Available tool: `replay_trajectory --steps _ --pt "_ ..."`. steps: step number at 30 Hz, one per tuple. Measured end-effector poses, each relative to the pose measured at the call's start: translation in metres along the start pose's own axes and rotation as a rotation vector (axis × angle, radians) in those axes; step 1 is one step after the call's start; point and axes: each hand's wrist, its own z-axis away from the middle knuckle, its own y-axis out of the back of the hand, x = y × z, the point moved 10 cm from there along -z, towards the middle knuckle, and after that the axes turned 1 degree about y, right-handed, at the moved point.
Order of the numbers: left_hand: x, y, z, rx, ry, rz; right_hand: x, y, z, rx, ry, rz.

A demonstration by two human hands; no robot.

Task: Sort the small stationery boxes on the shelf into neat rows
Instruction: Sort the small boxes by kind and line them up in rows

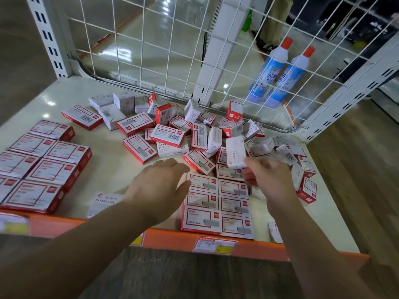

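Both forearms reach in over the orange shelf edge (172,238). My left hand (159,186) hovers flat, fingers relaxed, holding nothing, just beside the block (218,203) of red-and-white staple boxes laid in two columns at the front. My right hand (269,178) is motion-blurred; it seems to pinch a white staples box (236,155) by its lower end, above the block's far corner. Behind lies the loose heap (194,130), boxes tilted and overlapping, red ones mixed with white. A careless sweep could, I judge, knock the block crooked, or drop a white box among red. Bigger boxes (43,165) sit ordered at left.
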Motion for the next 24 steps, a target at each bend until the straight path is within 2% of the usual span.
replay_trajectory --steps 4,12,18,24 --pt "-0.004 0.007 0.007 0.031 0.010 0.033 -0.012 -0.012 0.020 -0.131 0.135 0.065" --pt "-0.018 0.025 0.025 0.133 0.023 0.169 -0.036 -0.054 0.056 -0.415 0.434 0.431" --pt "-0.021 0.029 0.032 0.076 0.001 0.129 -0.056 -0.069 0.069 -0.444 0.581 0.464" --pt "-0.036 0.032 0.034 0.089 0.130 0.216 -0.058 -0.076 0.066 -0.411 0.613 0.500"
